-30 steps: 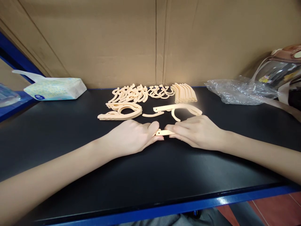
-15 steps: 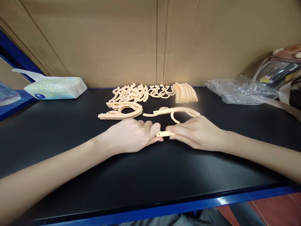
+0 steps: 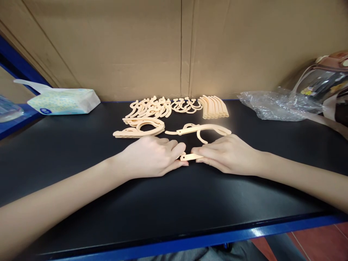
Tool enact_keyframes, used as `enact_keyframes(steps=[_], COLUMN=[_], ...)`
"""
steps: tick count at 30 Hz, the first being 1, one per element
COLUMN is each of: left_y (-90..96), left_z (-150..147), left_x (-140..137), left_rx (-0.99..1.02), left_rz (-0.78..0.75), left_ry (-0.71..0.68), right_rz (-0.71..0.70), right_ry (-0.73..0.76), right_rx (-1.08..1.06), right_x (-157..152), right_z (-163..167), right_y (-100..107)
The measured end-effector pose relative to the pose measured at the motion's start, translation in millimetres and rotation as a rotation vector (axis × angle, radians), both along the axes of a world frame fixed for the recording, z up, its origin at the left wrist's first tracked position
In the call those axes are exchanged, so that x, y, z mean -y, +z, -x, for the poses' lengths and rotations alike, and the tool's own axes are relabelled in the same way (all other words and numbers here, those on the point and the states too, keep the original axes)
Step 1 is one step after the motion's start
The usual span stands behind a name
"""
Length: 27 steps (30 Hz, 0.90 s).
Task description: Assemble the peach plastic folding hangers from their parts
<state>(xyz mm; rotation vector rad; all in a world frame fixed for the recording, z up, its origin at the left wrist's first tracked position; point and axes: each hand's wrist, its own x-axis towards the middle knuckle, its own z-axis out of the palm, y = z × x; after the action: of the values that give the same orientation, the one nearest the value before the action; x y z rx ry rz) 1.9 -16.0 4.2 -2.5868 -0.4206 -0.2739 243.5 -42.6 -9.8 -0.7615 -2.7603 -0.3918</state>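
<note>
My right hand [image 3: 230, 154] is closed on a cream plastic hanger arm [image 3: 192, 157], whose end with a small round hole points at my left hand. My left hand [image 3: 154, 156] is closed too; a sliver of a cream hanger part shows at its thumb and forefinger, touching the arm's end, while the rest is hidden by the fingers. Just beyond my right hand lies a partly joined folding hanger [image 3: 203, 129] with a curved hook. Behind my left hand sits a stack of folded hangers [image 3: 136, 133].
Along the back lie a pile of curved hanger pieces [image 3: 150, 108], several hooks [image 3: 186, 106] and a row of hanger arms [image 3: 214, 107]. A tissue pack [image 3: 65, 101] stands left. On the right are a crumpled plastic bag [image 3: 277, 106] and a clear bottle [image 3: 320, 81]. Cardboard [image 3: 122, 50] walls the back.
The hanger arm between my hands has turned slightly, and its holed end sits a little lower. A sliver of another cream part now shows at my left fingertips.
</note>
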Motion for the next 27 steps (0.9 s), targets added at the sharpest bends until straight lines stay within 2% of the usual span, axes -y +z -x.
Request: enact_keyframes(steps=[6,8,15,23,27], left_y=[0.2,-0.5,-1.0,-2.2,-1.9], left_z=[0.1,0.2,0.0,-0.5,-1.1], left_x=[0.8,0.6,-0.3,0.2,1.9], left_rx=[0.013,0.018,0.013,-0.016,-0.027], left_rz=[0.219,0.249,0.198,0.137,0.052], left_ry=[0.045,0.052,0.041,0.036,0.031], right_rz=[-0.05,-0.072,-0.075,-0.14,-0.065], right_ry=[-0.007,-0.008,-0.015,-0.006,-0.007], right_rx=[0.006,0.01,0.014,-0.01,-0.009], right_x=[0.3,0.5,0.4,1.9,1.1], right_z=[-1.0,-1.1,-1.3,-0.9,-1.0], right_y=[0.6,0.4,-0.7,0.3,0.4])
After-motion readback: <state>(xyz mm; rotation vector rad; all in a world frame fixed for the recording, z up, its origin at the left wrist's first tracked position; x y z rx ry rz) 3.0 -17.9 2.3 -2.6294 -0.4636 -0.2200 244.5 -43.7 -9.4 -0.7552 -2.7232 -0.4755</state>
